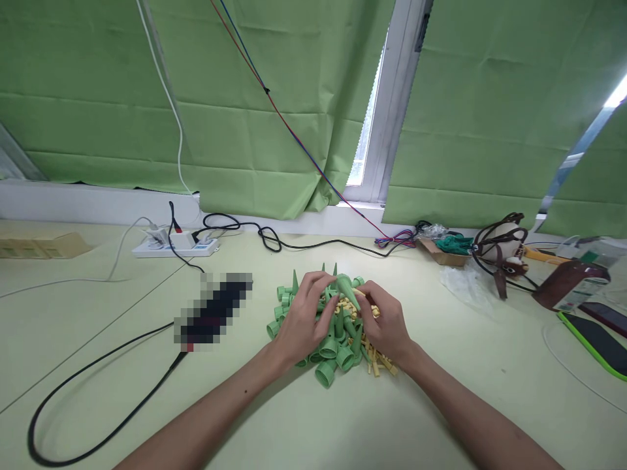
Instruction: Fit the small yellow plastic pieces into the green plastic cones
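Observation:
My left hand [307,320] is closed, its thumb and fingers pinching a green cone-shaped plastic piece [347,288] that tapers down to the right. Close beside it, my right hand [386,320] has its fingers together on a small pale yellow plastic piece [361,292], partly hidden by the fingers and the green cone. Below both hands lies a pile of similar green plastic cones [329,347] with round hollow ends. Small yellow plastic pieces [376,361] are heaped at its right side, partly covered by my right hand.
A pixelated dark object [215,312] with a black cable lies to the left. Behind it sits a white power strip [177,247]. At the right are a small cardboard box [443,253], a clear plastic bag [467,284], a brown box [571,285] and a green-edged phone [595,343].

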The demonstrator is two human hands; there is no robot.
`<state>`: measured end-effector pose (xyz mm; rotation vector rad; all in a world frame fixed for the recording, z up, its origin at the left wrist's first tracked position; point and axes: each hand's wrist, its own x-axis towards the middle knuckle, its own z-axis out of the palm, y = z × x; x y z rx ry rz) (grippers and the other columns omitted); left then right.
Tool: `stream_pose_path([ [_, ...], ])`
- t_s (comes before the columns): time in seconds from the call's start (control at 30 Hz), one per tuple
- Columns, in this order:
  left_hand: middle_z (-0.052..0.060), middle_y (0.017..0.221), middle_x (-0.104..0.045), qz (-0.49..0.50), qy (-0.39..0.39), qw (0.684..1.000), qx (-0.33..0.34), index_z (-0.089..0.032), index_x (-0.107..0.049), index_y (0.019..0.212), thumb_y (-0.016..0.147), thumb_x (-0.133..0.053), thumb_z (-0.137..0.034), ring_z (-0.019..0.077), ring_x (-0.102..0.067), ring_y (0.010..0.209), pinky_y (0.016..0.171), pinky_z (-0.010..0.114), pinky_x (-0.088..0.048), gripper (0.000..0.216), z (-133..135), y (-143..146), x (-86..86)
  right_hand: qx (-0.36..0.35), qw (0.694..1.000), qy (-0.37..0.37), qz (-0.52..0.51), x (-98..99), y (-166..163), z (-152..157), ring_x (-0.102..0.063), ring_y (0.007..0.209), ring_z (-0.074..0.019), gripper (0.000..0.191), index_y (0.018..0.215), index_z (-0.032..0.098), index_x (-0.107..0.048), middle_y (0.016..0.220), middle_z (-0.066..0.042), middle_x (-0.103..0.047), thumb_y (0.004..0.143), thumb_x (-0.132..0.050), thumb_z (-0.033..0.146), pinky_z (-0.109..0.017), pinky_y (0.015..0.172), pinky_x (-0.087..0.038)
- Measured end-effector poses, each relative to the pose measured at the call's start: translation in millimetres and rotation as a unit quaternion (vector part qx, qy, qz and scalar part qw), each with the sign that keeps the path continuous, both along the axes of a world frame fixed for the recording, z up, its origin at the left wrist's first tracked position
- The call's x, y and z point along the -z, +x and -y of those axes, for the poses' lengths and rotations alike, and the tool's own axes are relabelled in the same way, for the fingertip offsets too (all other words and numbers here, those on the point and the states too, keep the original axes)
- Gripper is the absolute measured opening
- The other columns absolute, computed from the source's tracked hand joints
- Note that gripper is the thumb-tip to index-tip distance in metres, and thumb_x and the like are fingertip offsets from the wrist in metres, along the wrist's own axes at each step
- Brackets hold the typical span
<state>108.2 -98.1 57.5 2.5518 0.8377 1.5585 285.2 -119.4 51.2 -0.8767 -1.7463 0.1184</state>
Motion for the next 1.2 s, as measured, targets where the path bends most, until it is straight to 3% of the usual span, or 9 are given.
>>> stream_pose_path([
  [0.1, 0.009, 0.107, -0.053, 0.016, -0.037, 0.999, -0.017, -0.019, -0.053, 0.11, 0.097, -0.047, -0.018, 0.0203, -0.056, 0.102, 0.087, 0.035, -0.051, 0.015, 1, 0, -2.6, 0.008, 1.0, 0.018, 0.004, -0.9, -1, -1, -0.046, 0.061, -0.0132, 0.015, 0.087, 0.02, -0.056, 0.071, -0.001, -0.052, 0.098, -0.045, 0.02, -0.027, 0.058, -0.04],
  [0.2, 0.009, 0.105, -0.053, 0.016, -0.064, 0.998, -0.007, -0.018, -0.058, 0.099, 0.099, -0.041, -0.021, 0.0198, -0.055, 0.101, 0.086, 0.033, -0.05, 0.016, 2, -1, -4.0, 0.005, 0.999, 0.029, 0.013, -2.7, -2, 0, -0.047, 0.063, -0.0139, 0.014, 0.09, 0.019, -0.057, 0.072, -0.002, -0.055, 0.098, -0.046, 0.018, -0.028, 0.059, -0.04],
  [0.77, 0.008, 0.109, -0.054, 0.019, -0.158, 0.987, 0.031, -0.018, -0.06, 0.101, 0.1, -0.04, -0.032, 0.0208, -0.052, 0.107, 0.092, 0.034, -0.044, 0.024, 7, -4, -11.9, -0.014, 1.0, 0.024, 0.011, -3.3, -2, 0, -0.048, 0.066, -0.0147, 0.013, 0.094, 0.019, -0.061, 0.075, -0.003, -0.058, 0.097, -0.049, 0.015, -0.028, 0.06, -0.04],
  [1.2, 0.008, 0.103, -0.052, 0.02, -0.146, 0.988, 0.035, -0.017, -0.059, 0.09, 0.094, -0.049, -0.025, 0.0204, -0.053, 0.104, 0.089, 0.034, -0.045, 0.013, 10, -1, -13.9, -0.016, 1.0, 0.004, 0.001, 1.9, 0, -2, -0.052, 0.067, -0.014, 0.012, 0.095, 0.019, -0.061, 0.078, -0.002, -0.06, 0.097, -0.049, 0.016, -0.027, 0.063, -0.043],
])
